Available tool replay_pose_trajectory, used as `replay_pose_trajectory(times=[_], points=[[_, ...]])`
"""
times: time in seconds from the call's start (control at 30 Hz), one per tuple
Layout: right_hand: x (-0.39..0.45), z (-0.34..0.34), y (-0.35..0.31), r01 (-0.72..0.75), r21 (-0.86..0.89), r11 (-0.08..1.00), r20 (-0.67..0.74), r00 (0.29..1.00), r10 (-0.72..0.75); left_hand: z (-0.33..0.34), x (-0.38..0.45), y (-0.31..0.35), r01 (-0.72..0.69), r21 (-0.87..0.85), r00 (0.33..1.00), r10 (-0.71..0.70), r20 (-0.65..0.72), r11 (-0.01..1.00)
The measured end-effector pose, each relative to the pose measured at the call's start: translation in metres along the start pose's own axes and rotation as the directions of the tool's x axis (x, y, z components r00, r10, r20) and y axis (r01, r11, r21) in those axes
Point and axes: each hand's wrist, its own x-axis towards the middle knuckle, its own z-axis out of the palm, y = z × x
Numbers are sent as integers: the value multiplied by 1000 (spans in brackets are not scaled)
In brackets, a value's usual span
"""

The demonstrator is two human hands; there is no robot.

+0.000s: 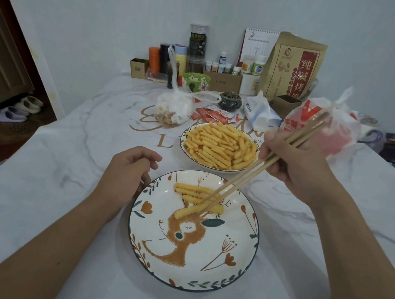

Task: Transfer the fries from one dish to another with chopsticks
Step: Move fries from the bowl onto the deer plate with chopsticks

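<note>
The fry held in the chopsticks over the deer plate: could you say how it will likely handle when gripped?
The fry looks stiff, keeping straight while pinched near one end by the chopsticks. It seems light. Its ridged surface probably aids grip, though a hard squeeze might snap it.

Just beside the left hand (132, 167), the near plate (151, 219) is white with a dark rim, painted with a rust-orange deer, orange flowers and dark teal leaves. The few fries (193, 190) on it are golden yellow and ridged. Under the right hand (294, 163), pale tan chopsticks (257, 169) cross its rim. Beyond the hands, the far dish (183, 145) is white with a dark edge, heaped with the same yellow fries. The table (55, 184) under both hands is white, marbled with grey veins and gold lettering. Behind the right hand sits a translucent bag (320, 120) printed red.
</note>
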Motion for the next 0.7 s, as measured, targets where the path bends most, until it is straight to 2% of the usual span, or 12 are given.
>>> replay_pose_trajectory(times=[0.3, 0.53, 0.7], points=[[2, 13, 3, 45, 34, 998, 21, 999, -45, 0, 2, -2, -18, 15, 1000, 18, 12, 1000], [4, 8, 2, 98, 23, 995, -99, 990, -96, 0, 1, -3, -32, 45, 999, 32, 12, 998], [5, 5, 5, 74, 98, 992, -54, 996, -69, 0, 2, -4, -34, 52, 999, 33, 16, 998]])
